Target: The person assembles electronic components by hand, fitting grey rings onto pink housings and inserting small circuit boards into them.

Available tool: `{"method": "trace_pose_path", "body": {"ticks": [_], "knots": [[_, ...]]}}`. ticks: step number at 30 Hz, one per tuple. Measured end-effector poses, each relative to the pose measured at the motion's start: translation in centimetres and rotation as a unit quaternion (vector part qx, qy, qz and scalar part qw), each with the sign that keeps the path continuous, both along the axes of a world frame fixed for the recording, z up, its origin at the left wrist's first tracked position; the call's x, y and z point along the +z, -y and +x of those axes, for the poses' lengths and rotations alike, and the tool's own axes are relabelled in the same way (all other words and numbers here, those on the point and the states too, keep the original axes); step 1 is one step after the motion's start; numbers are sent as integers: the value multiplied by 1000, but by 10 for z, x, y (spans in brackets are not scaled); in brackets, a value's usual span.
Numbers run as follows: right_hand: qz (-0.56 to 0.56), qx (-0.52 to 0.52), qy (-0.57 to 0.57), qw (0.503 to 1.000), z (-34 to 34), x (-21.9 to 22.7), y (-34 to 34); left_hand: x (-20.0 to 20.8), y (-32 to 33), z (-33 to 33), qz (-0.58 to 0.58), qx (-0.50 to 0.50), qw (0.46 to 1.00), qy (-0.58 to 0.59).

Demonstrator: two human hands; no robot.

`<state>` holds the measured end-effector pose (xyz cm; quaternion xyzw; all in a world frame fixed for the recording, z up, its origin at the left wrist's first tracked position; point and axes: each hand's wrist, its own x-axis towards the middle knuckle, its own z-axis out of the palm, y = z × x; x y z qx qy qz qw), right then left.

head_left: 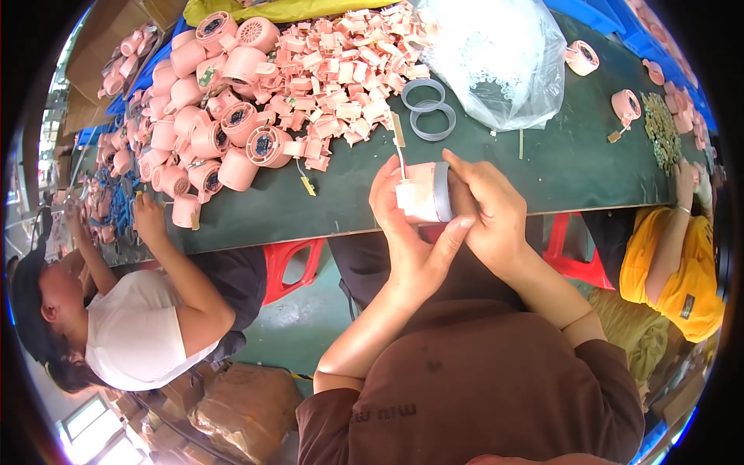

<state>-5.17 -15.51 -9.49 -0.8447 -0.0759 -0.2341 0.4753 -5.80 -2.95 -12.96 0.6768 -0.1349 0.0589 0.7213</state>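
Between both hands, above the table's near edge, is a pink cylindrical plastic housing (416, 195) lying on its side. A grey ring (442, 191) sits around its right end. My left hand (404, 252) is closed round the housing, its thumb reaching right below the ring. My right hand (496, 217) is closed over the ring end, palm against it; most of its fingers are hidden. From the housing's left side a wire rises to a small yellowish strip (398, 130). Two loose grey rings (432, 137) lie overlapping on the table just beyond.
Pink housings (240, 66) and small pink parts (341, 77) are heaped at the left and centre of the green table (310, 221). A clear bag (535, 101) of small whitish pieces stands beyond my right hand. Co-workers sit at left (147, 329) and right (670, 267).
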Motion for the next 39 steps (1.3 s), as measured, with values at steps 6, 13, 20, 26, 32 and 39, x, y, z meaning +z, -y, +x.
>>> {"method": "trace_pose_path", "body": {"ticks": [6, 13, 20, 26, 32, 39], "knots": [[-26, -8, 11, 1000, 0, -1, -3, -2, 1, 3, 122, 58, 990, 43], [73, 11, -10, 997, 0, -9, -5, -7, -3, 7, 80, 49, 993, 75], [366, 154, -110, 911, 11, -2, -8, -14, -8, 5, 7, -53, 992, 115], [440, 151, -188, 865, 15, 1, -2, -8, -7, -3, 100, -7, 982, 159], [432, 144, -142, 879, 15, -2, 10, 4, 2, -2, 151, -26, 964, 218], [485, 126, -184, 846, 16, -9, 14, -1, 11, 4, 135, 17, 966, 220]]}}
